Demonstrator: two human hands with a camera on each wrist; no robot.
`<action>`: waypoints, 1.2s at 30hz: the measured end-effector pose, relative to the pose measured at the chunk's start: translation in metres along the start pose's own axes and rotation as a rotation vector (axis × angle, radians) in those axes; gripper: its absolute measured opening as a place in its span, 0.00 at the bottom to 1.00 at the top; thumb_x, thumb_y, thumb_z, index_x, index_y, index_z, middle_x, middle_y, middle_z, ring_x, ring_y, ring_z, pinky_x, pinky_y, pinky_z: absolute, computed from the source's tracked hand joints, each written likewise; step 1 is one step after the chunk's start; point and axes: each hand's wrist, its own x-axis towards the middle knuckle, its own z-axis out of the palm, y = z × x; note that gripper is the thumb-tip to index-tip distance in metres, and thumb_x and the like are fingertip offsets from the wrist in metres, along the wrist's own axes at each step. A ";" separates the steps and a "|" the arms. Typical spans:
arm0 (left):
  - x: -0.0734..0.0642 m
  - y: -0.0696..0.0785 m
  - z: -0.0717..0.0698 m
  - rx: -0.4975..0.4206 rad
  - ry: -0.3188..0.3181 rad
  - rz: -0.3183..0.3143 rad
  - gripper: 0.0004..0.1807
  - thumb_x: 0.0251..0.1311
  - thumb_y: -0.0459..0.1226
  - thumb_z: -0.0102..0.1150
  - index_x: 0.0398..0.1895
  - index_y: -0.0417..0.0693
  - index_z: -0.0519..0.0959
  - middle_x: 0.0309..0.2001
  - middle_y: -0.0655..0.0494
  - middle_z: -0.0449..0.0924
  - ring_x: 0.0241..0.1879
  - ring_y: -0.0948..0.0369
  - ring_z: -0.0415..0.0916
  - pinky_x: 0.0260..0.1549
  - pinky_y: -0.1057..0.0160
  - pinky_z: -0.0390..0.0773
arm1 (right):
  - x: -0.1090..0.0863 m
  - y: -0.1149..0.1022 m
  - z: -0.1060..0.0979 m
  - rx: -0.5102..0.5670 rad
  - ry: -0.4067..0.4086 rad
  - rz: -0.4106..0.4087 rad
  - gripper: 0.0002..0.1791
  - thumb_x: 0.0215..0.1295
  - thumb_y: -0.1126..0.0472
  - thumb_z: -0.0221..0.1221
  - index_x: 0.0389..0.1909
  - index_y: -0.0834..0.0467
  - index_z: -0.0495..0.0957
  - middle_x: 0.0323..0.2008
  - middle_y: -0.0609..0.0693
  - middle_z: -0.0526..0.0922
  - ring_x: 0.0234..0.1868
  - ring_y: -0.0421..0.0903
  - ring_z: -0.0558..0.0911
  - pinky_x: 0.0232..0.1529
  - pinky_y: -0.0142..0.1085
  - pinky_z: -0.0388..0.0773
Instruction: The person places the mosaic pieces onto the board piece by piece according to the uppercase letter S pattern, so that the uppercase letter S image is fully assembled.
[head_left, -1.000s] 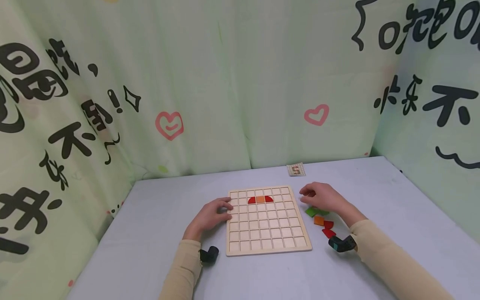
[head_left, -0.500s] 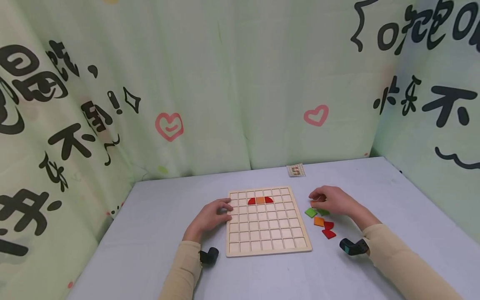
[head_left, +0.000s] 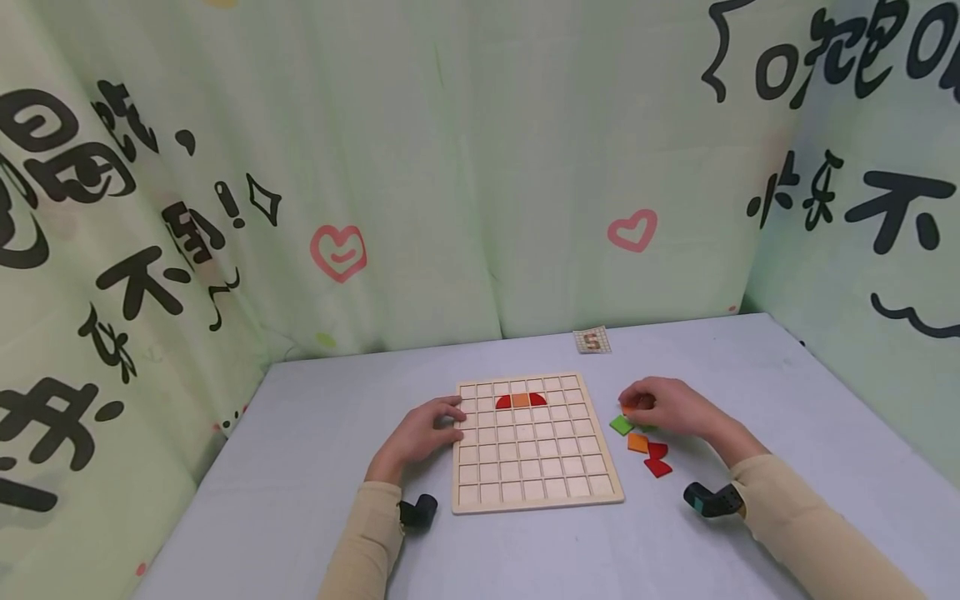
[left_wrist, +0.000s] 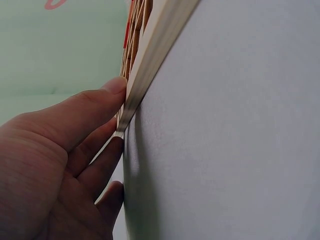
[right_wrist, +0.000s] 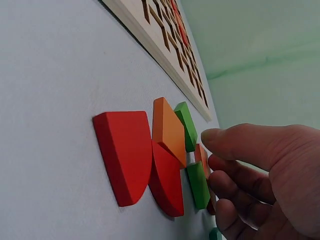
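Observation:
A wooden grid board lies flat, with two red rounded pieces and an orange square piece in its upper cells. My left hand rests against the board's left edge. In the left wrist view, its thumb touches the rim and its fingers are extended. My right hand is right of the board, over loose pieces. Its thumb and bent fingers stand slightly apart beside an orange piece, partly hidden by the fingers. Nearby lie green pieces, another orange square and red rounded pieces.
A small patterned card lies near the table's back edge. The white-covered table is bordered by printed green curtains. Dark wrist cameras sit on both forearms.
My right hand has moved right from beside the board's upper edge to the loose pieces, and is lower and nearly still now. My left hand and the board have stayed in place.

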 end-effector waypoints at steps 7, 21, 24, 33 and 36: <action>0.000 0.000 0.001 -0.011 0.004 -0.002 0.10 0.59 0.35 0.66 0.44 0.47 0.83 0.68 0.51 0.69 0.71 0.48 0.58 0.68 0.46 0.59 | -0.002 -0.003 0.003 0.024 -0.021 -0.008 0.15 0.60 0.63 0.65 0.48 0.61 0.81 0.41 0.48 0.82 0.40 0.46 0.78 0.43 0.42 0.80; 0.001 -0.001 -0.001 -0.005 0.001 0.006 0.10 0.59 0.35 0.66 0.44 0.47 0.82 0.68 0.51 0.69 0.71 0.49 0.59 0.68 0.47 0.59 | -0.002 -0.008 0.004 0.010 -0.091 -0.091 0.16 0.58 0.70 0.60 0.48 0.58 0.82 0.43 0.46 0.81 0.39 0.44 0.75 0.41 0.37 0.78; 0.000 -0.002 0.000 -0.006 -0.001 0.003 0.10 0.59 0.35 0.66 0.45 0.47 0.82 0.68 0.51 0.69 0.71 0.49 0.59 0.68 0.46 0.59 | -0.001 -0.009 0.005 -0.005 -0.102 -0.099 0.17 0.56 0.70 0.60 0.48 0.58 0.82 0.43 0.46 0.80 0.40 0.44 0.75 0.42 0.38 0.78; 0.001 -0.002 0.001 -0.003 0.002 -0.004 0.10 0.59 0.35 0.67 0.44 0.48 0.83 0.68 0.52 0.69 0.71 0.49 0.58 0.68 0.47 0.59 | 0.002 -0.013 0.007 -0.034 -0.081 -0.059 0.14 0.59 0.66 0.62 0.47 0.58 0.83 0.43 0.47 0.80 0.40 0.45 0.75 0.41 0.37 0.78; 0.001 -0.002 0.000 -0.005 0.004 -0.003 0.10 0.59 0.35 0.67 0.44 0.48 0.83 0.68 0.52 0.69 0.71 0.49 0.59 0.68 0.46 0.59 | 0.003 -0.015 0.008 -0.041 -0.064 -0.056 0.14 0.60 0.66 0.63 0.47 0.58 0.83 0.42 0.47 0.80 0.40 0.45 0.75 0.41 0.37 0.77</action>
